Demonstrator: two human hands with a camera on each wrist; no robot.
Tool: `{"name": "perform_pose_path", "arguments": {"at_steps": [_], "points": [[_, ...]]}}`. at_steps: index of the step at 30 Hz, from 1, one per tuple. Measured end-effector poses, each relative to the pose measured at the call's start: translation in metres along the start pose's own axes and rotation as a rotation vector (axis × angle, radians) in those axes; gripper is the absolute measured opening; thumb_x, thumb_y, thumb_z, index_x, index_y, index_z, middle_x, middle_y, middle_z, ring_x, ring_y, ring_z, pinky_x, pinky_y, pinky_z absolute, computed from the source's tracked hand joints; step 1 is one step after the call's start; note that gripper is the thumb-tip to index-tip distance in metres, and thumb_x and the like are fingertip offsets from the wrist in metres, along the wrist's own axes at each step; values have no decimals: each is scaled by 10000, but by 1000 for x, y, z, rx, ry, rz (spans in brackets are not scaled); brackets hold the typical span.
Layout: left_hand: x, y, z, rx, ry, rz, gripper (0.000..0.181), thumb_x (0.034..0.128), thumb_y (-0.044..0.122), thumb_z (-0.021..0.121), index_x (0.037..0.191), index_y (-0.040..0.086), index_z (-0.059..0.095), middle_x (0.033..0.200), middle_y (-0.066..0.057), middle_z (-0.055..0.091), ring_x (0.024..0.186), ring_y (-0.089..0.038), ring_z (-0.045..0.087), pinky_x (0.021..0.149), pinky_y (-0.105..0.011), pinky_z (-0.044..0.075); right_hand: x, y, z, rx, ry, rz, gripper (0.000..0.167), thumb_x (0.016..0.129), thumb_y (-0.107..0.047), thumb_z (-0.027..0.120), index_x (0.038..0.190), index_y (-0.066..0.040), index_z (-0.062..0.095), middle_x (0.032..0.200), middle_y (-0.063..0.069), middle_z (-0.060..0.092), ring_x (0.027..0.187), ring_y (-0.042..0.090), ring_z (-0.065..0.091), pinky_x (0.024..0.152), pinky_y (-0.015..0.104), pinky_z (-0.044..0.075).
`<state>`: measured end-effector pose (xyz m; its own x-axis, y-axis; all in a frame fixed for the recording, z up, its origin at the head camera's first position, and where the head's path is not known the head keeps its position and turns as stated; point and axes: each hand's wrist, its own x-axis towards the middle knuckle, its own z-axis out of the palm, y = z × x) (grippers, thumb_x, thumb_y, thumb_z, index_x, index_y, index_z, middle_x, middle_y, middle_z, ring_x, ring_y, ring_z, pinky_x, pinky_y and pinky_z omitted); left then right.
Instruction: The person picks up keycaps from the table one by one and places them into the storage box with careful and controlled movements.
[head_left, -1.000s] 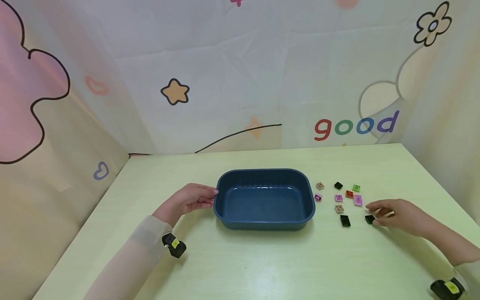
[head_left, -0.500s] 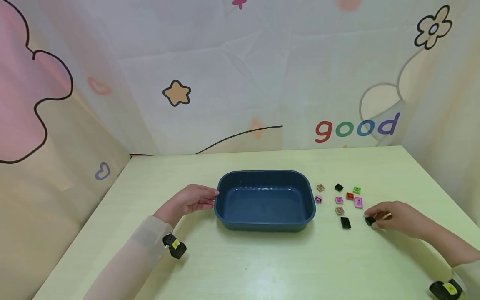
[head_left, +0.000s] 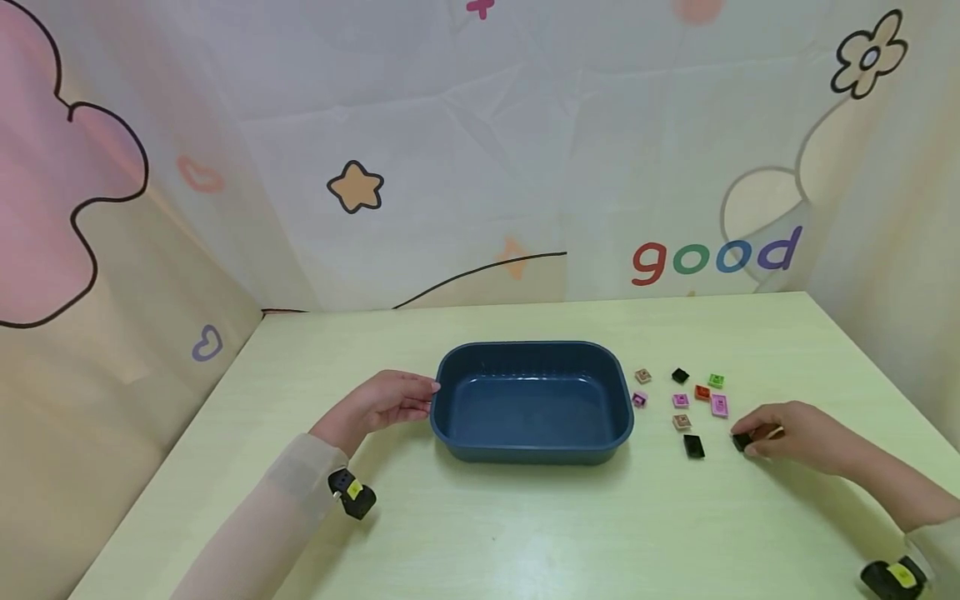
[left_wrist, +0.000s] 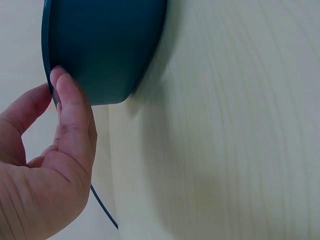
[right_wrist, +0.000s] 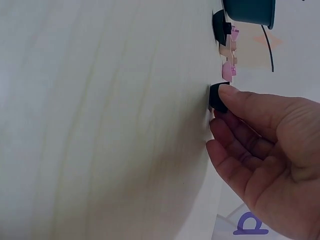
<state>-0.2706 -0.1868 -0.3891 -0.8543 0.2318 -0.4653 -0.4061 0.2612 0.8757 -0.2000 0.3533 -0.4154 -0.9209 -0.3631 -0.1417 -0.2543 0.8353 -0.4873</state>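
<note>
A dark blue rectangular basin (head_left: 532, 454) stands on the table. At its left end my left hand (head_left: 384, 400) pinches the rim; in the left wrist view the hand (left_wrist: 60, 145) has its thumb on one side of the wall and fingers on the other. To the right of the basin, my right hand (head_left: 795, 437) pinches a small black toy brick (head_left: 741, 442) between thumb and fingertips. The right wrist view has this black brick (right_wrist: 218, 98) down at the table surface, partly covered by the thumb. Another black brick (head_left: 693, 447) lies just left of that hand.
Several loose bricks lie between basin and right hand: green (head_left: 716, 381), red (head_left: 702, 392), a larger pink one (head_left: 719, 406), smaller pink ones, tan (head_left: 681, 422) and a black one (head_left: 679, 375). A printed cloth (head_left: 480, 167) hangs behind the table.
My right thumb and fingers have closed onto the black brick, which stays in about the same spot. The left hand and basin have not moved; the head view has shifted slightly.
</note>
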Motion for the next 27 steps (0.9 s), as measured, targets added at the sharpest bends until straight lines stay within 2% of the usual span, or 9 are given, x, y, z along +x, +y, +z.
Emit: {"name": "perform_pose_path", "arguments": {"at_steps": [12,22,27], "points": [[0,5,2,-1,-3,-20,352,1033,116,586,1320,-88,582,733,38,689,653,-63,659,651,-161,587,0,-1,-6,-34,37,-24,258,878,-80,758,1096,52,723,1002,110,764,830,-174,527,724,183,538],[1,4,1,3,-9,-32,359,1034,121,580,1325,-89,576,742,36,688,655,-60,657,651,-162,588,-1,-8,-14,-58,31,-5,253,880,-49,751,1100,71,713,1009,135,757,836,-89,586,718,180,536],[0,4,1,2,-4,-42,374,1034,128,583,1340,-87,569,745,33,687,653,-61,659,650,-165,590,-1,-9,-18,-42,29,5,248,884,-41,741,1100,75,712,1010,139,753,835,-122,554,716,172,536]]}}
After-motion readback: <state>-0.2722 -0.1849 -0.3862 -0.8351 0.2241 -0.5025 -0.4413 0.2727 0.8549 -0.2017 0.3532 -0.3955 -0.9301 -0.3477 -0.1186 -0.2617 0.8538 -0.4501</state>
